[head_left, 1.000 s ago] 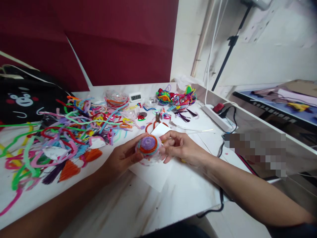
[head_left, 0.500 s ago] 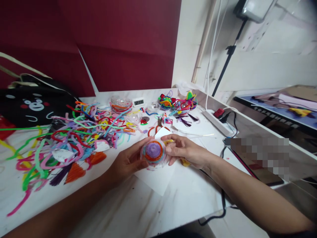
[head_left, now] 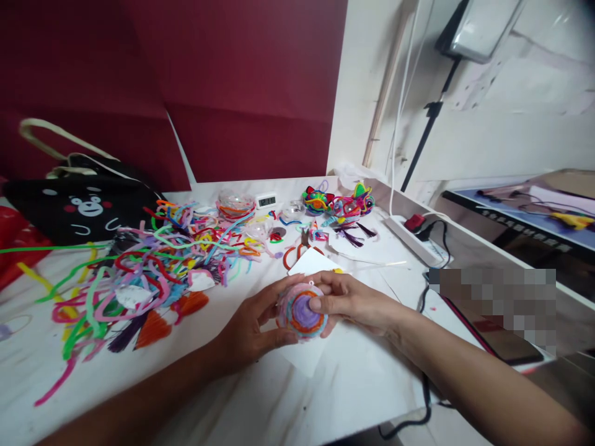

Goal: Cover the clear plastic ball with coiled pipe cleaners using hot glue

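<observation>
1 ball (head_left: 294, 300) in my 2 grips, over 1 white sheet (head_left: 310, 261).
My left grip (head_left: 258, 325) pinches its left side; my right grip (head_left: 356, 300) pinches the right, thumb on the purple coil. Beyond, on the surface (head_left: 367, 384): 1 pair of pliers (head_left: 304, 240), 1 digital clock (head_left: 266, 201).

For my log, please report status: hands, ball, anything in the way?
Left hand, right hand: both holding ball. Right thumb over purple coil. White paper beneath; nothing blocking.

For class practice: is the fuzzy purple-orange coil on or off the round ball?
On: no gap shows between the coil and the ball.
</observation>
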A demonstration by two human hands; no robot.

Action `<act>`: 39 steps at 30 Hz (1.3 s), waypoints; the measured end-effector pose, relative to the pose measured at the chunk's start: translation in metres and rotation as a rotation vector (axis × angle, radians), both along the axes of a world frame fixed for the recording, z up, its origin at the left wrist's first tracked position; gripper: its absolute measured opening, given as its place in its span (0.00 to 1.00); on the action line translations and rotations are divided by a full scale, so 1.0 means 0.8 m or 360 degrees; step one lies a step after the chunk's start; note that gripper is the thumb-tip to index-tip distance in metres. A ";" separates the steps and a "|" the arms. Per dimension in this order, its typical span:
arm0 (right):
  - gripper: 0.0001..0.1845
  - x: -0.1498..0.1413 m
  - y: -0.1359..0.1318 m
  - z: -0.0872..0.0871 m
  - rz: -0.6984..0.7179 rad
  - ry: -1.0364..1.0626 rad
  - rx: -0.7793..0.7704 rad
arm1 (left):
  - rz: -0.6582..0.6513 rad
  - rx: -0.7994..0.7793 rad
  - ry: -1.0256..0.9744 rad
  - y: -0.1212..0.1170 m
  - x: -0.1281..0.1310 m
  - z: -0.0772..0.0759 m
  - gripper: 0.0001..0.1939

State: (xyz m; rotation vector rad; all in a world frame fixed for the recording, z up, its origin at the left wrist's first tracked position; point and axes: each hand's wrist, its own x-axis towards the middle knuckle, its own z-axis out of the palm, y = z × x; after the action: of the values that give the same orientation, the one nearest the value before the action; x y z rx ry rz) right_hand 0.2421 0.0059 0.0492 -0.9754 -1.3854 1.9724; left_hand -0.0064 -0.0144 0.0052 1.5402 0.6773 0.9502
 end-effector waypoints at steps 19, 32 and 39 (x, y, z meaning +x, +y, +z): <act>0.33 0.039 0.031 0.023 -0.0338 0.0214 0.0016 | 0.0704 0.0050 -0.0179 0.032 -0.008 -0.009 0.28; 0.16 0.027 0.068 0.036 -0.0404 0.0084 -0.0029 | 0.0928 -0.0364 -0.0300 0.046 -0.007 0.017 0.25; 0.19 -0.028 0.067 0.031 -0.0172 0.0292 -0.0042 | 0.0286 -0.0755 -0.0529 0.018 0.007 0.024 0.28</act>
State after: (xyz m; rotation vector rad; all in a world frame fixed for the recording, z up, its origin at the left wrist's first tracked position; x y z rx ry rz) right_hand 0.2200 0.0594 0.0743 -0.8394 -1.1848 1.9505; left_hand -0.0005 0.0001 0.0240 0.8920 0.7433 1.0580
